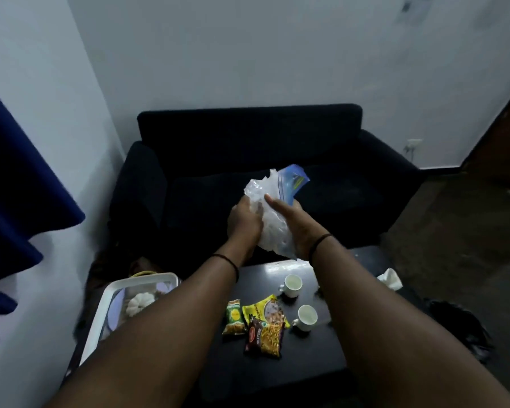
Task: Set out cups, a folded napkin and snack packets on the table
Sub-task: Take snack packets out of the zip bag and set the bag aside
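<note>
Head view: black table (321, 346) before dark sofa (248, 136), white walls (248, 54).

I read this as home living room: dark sofa (248, 160) mid-frame against white wall, low black table (277, 363) below it, blue curtain (15, 184) at left edge.

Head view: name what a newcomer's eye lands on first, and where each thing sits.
First, the clear plastic bag held up at centre between the left hand and right hand, in front of the dark sofa. Below it, three snack packets lie on the black table beside two white cups. A white tray stands at the left.
</note>
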